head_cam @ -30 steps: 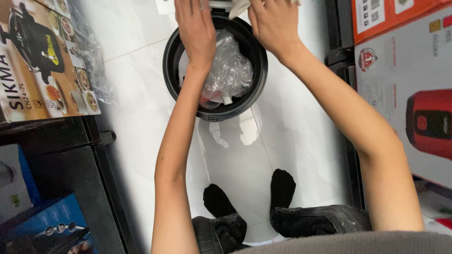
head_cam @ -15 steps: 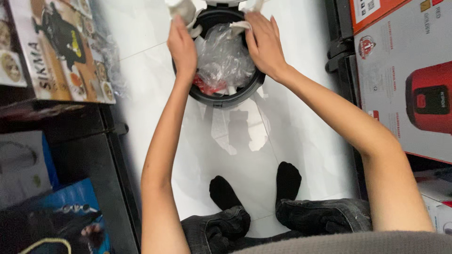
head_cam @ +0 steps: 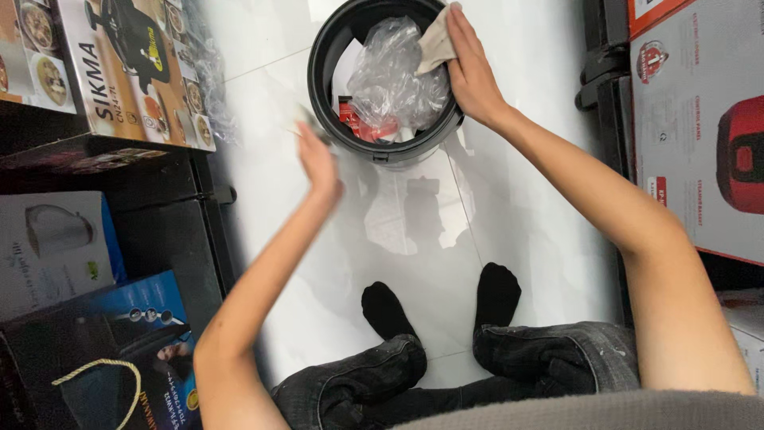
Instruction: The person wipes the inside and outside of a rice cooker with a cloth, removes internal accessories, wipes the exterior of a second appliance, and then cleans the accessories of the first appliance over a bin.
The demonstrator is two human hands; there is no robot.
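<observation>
A round black pot-shaped appliance [head_cam: 322,87] stands on the white tiled floor. Inside it lie a crumpled clear plastic bag [head_cam: 390,80] and a small red packet [head_cam: 366,127]. My right hand [head_cam: 471,70] rests on the pot's right rim and holds a beige cloth [head_cam: 436,44] against it. My left hand [head_cam: 318,163] hovers beside the pot's lower left edge, blurred by motion, fingers apart and empty.
Boxed kitchen appliances [head_cam: 127,68] stack along the left, with a blue bag with a yellow cord [head_cam: 103,358] below them. A large grey and red carton [head_cam: 700,119] stands on the right. My black-socked feet [head_cam: 442,302] rest on the floor.
My left hand has come off the pot's left rim and swung down and away. My right hand stayed at the right rim, now with the cloth under its fingers.
</observation>
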